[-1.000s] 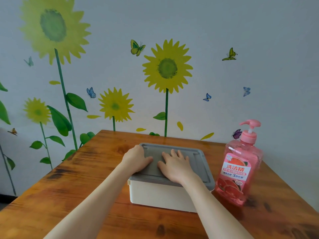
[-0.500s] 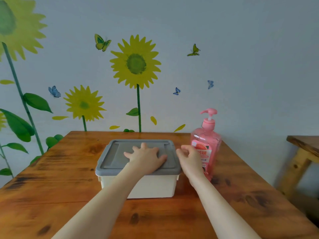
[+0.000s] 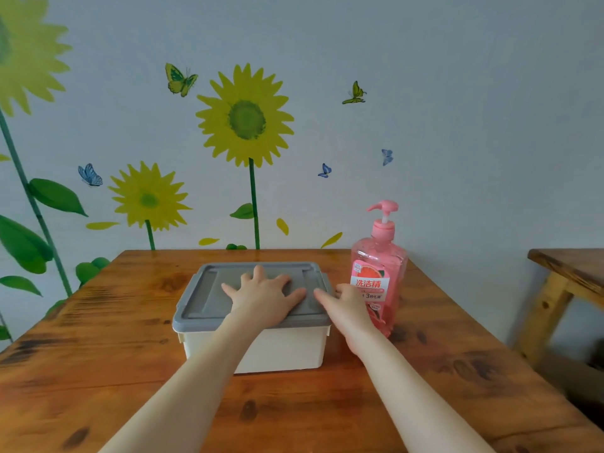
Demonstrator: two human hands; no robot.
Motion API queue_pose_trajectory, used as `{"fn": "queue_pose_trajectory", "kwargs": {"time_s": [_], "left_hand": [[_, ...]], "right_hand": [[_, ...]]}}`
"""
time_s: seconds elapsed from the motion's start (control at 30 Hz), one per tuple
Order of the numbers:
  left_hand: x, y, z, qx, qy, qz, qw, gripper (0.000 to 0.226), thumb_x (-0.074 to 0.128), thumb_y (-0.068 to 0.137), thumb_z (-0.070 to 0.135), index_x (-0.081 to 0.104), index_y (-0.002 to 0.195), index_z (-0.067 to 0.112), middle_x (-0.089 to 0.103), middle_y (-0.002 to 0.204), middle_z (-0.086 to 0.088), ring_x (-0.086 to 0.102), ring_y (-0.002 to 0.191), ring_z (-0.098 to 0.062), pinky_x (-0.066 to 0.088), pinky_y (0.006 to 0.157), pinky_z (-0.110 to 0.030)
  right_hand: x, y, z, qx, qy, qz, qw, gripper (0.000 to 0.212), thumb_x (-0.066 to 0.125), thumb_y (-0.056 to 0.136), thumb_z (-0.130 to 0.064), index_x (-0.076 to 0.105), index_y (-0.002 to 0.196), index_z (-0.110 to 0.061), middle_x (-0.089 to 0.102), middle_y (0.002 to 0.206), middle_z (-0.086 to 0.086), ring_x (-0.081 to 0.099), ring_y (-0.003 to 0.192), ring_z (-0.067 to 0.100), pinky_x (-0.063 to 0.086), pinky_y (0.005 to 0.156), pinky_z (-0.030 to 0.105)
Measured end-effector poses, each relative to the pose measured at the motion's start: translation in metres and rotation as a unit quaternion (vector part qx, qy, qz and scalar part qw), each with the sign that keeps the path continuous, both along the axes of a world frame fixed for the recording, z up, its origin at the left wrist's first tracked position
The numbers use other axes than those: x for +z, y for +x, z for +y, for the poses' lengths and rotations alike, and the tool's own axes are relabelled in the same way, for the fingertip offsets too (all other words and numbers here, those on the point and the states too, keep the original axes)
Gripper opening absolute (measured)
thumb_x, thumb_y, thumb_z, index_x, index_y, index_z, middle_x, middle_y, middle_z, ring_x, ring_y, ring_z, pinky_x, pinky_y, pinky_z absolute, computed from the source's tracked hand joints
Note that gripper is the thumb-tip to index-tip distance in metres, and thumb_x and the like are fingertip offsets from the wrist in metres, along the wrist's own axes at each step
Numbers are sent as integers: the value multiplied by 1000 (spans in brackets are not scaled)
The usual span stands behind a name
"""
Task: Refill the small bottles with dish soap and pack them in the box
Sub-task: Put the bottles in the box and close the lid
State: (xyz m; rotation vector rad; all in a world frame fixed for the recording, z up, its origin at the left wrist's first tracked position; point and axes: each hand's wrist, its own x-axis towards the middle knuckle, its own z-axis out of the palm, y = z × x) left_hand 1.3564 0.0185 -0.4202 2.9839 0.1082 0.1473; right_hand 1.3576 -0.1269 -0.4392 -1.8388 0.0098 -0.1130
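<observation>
A cream plastic box [image 3: 287, 349] with a grey lid [image 3: 202, 295] sits in the middle of the wooden table; the lid is on. My left hand [image 3: 264, 297] lies flat on the lid with fingers spread. My right hand [image 3: 346, 307] is at the lid's right edge, thumb on top of the lid and fingers curled down over the side by the latch. A pink pump bottle of dish soap [image 3: 380, 269] stands upright just right of the box, behind my right hand. No small bottles show.
The wooden table [image 3: 98, 354] ends at a grey wall with sunflower and butterfly stickers. A second wooden table [image 3: 568, 273] stands to the right, across a gap of floor.
My right hand slid off the top of the lid to its right edge beside the soap bottle. My left hand moved toward the lid's centre and spread flat. The view turned right.
</observation>
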Motion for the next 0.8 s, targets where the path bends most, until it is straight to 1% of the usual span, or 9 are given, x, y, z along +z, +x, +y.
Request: {"fn": "queue_pose_trajectory", "kwargs": {"time_s": [0.13, 0.23, 0.3, 0.4, 0.5, 0.6, 0.7, 0.73, 0.8], "left_hand": [[-5, 4, 1, -14, -29, -15, 999, 53, 21, 85, 66, 41, 127, 39, 36, 138, -8, 25, 132, -29, 7, 101, -69], [-6, 7, 1, -29, -36, -21, 999, 50, 23, 87, 63, 43, 125, 36, 42, 135, -4, 27, 132, -24, 10, 101, -68], [-7, 9, 1, -35, -36, -24, 998, 49, 24, 87, 61, 46, 122, 34, 44, 132, -4, 30, 130, -24, 13, 101, -66], [-7, 10, -1, -41, -32, -27, 998, 50, 26, 87, 61, 46, 122, 33, 46, 131, -4, 33, 128, -23, 16, 102, -64], [-8, 12, -2, -43, -29, -30, 998, 49, 26, 87, 61, 45, 124, 33, 46, 131, -3, 33, 128, -23, 18, 103, -63], [-8, 11, -1, -41, -28, -34, 998, 49, 27, 88, 60, 45, 124, 33, 46, 132, -3, 32, 129, -23, 18, 103, -62], [-4, 6, -2, -39, -61, -50, 996, 47, 32, 89, 56, 48, 123, 29, 49, 130, -2, 36, 127, -22, 18, 105, -59], [-2, 3, -1, -38, -98, -64, 992, 45, 35, 89, 53, 50, 123, 27, 51, 130, -1, 39, 125, -21, 19, 107, -57], [3, -5, 4, -26, -192, -105, 975, 43, 42, 90, 46, 51, 124, 21, 53, 130, -3, 44, 122, -21, 24, 108, -50]], "right_hand": [[-8, -6, 8, 10, -29, -50, 998, 36, 66, 81, -35, 55, 108, -15, 60, 93, -5, 58, 84, 8, 42, 58, 16], [-8, -6, 7, 23, -51, -75, 996, 34, 66, 81, -37, 53, 108, -20, 57, 93, -12, 55, 83, -1, 40, 55, 10], [-8, -6, 4, 35, -68, -84, 993, 32, 65, 82, -36, 53, 108, -20, 58, 93, -12, 55, 84, -1, 41, 55, 8], [-5, -4, 0, 56, -98, -93, 989, 33, 62, 84, -34, 54, 112, -18, 57, 94, -11, 55, 86, 1, 43, 62, 12], [-2, -3, -2, 69, -134, -94, 984, 33, 61, 85, -36, 52, 111, -19, 55, 92, -12, 53, 82, -1, 40, 58, 11], [-2, -4, -1, 68, -142, -90, 983, 36, 59, 86, -37, 51, 115, -18, 54, 91, -13, 52, 82, -1, 40, 59, 11], [1, -7, 5, 66, -145, -69, 985, 42, 55, 89, -37, 48, 122, -12, 56, 102, -5, 55, 93, 10, 45, 69, 18], [3, -7, 6, 62, -159, -59, 984, 44, 53, 90, -37, 46, 124, -10, 57, 110, 1, 56, 99, 15, 47, 76, 24], [6, -9, 4, 53, -230, -72, 969, 46, 48, 93, -38, 45, 125, -6, 54, 121, 11, 54, 108, 23, 48, 89, 36]]}}
